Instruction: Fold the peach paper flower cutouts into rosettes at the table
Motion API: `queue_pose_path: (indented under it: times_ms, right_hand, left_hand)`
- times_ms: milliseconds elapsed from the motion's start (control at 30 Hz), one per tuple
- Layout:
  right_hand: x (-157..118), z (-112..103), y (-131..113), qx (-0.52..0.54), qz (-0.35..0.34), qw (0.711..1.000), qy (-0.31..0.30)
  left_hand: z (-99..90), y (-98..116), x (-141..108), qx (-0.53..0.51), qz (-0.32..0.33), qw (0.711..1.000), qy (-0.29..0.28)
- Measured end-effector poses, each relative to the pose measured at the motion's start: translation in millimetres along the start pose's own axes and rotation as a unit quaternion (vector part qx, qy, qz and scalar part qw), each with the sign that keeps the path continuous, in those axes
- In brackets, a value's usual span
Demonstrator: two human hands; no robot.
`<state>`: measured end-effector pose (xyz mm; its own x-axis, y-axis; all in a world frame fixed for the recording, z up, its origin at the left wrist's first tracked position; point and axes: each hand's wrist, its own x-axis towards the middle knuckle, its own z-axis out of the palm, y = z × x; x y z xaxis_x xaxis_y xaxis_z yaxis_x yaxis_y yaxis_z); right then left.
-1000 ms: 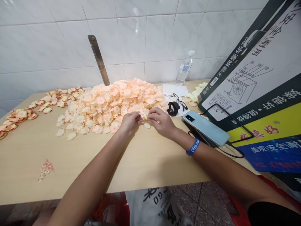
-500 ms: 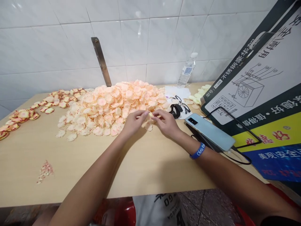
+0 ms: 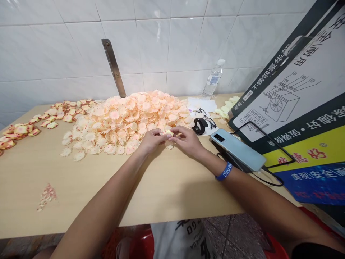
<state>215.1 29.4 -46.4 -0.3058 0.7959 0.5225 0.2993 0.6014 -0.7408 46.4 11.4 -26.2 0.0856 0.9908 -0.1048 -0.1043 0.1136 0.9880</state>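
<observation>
Between the fingertips of both hands sits a small pale-yellow flower-shaped piece, partly covered by the fingers. My left hand pinches it from the left with thumb and forefinger. From the right, my right hand grips its other edge, a blue wristband round that wrist. Just behind and left of the hands spreads a big heap of frilled, peach and cream flower-shaped pieces. Both hands are held close to the front right of this heap, low over the table.
At the left lie red-edged pieces and pink scraps. To the right are a black watch, glasses, a blue phone with a cable, and a water bottle. A printed carton leans at the far right.
My hands have drawn slightly closer together round the small piece, which is turned differently. The whole view has shifted slightly; the things on the table have stayed put.
</observation>
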Motion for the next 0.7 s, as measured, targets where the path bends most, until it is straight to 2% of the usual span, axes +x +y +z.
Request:
queue_pose_path:
  times_ms: [133, 267, 333, 433, 500, 567, 633, 700]
  right_hand:
    - [-0.2, -0.9, -3.0, -0.002, 0.006, 1.0, 0.015]
    - [1.0, -4.0, -6.9, -0.026, -0.016, 0.999, 0.034]
    - [0.9, -5.3, -7.9, -0.05, -0.066, 0.996, 0.032]
    - [-1.0, -5.9, -9.2, -0.093, -0.178, 0.98, 0.008]
    - [-3.3, -5.3, -11.0, -0.109, -0.237, 0.965, -0.025]
    - [-5.3, -4.4, -13.5, -0.107, -0.263, 0.958, -0.049]
    - [-5.8, -3.8, -15.5, -0.095, -0.249, 0.963, -0.042]
    - [-4.6, -3.8, -15.5, -0.078, -0.198, 0.977, -0.013]
  left_hand:
    - [1.5, 3.9, -3.9, -0.068, -0.033, 0.997, -0.021]
    - [4.0, 7.2, -6.4, -0.121, -0.065, 0.99, -0.007]
    - [3.9, 6.7, -5.4, -0.141, -0.082, 0.987, 0.011]
    - [0.0, 4.7, -1.3, -0.156, -0.093, 0.982, 0.049]
    - [-5.2, 4.0, 2.5, -0.153, -0.075, 0.981, 0.097]
    - [-11.6, 4.3, 6.1, -0.13, -0.036, 0.979, 0.151]
    - [-16.8, 5.8, 8.1, -0.07, 0.019, 0.98, 0.186]
    - [-18.4, 8.3, 7.4, 0.024, 0.098, 0.976, 0.193]
